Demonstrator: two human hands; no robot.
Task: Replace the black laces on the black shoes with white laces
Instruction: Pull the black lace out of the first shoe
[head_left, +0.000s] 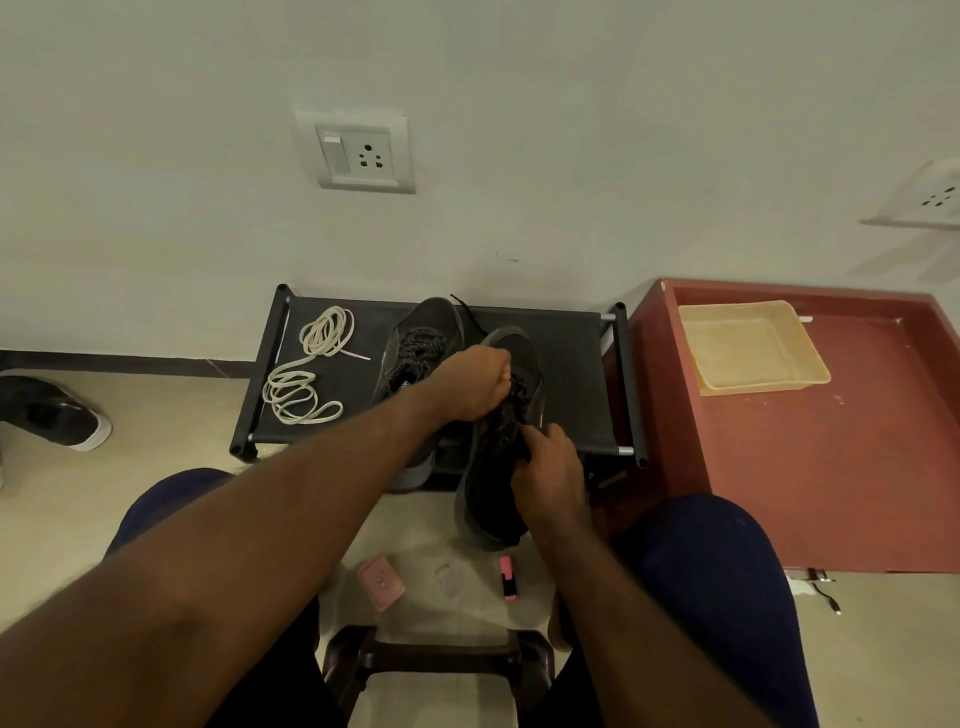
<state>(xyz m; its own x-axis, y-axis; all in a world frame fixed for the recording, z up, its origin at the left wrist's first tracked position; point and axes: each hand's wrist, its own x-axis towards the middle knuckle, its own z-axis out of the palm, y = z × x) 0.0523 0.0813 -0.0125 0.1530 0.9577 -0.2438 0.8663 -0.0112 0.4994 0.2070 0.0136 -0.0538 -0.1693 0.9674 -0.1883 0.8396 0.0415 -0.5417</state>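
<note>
Two black shoes stand on a low black rack (576, 364). The left shoe (421, 343) keeps its black laces, partly behind my left forearm. The right shoe (493, 483) tilts off the rack's front edge toward me. My left hand (475, 382) is curled and pinches the black lace (517, 395) at the shoe's upper eyelets. My right hand (550, 467) grips the side of the same shoe near its tongue. Two coiled white laces (306, 364) lie on the left part of the rack, apart from both hands.
A red-brown cabinet (831, 467) with a beige tray (748, 345) stands right of the rack. On the floor between my knees lie a pink case (382, 582) and a pink marker (508, 578). A dark stool (436, 654) sits below. Another shoe (57, 410) is far left.
</note>
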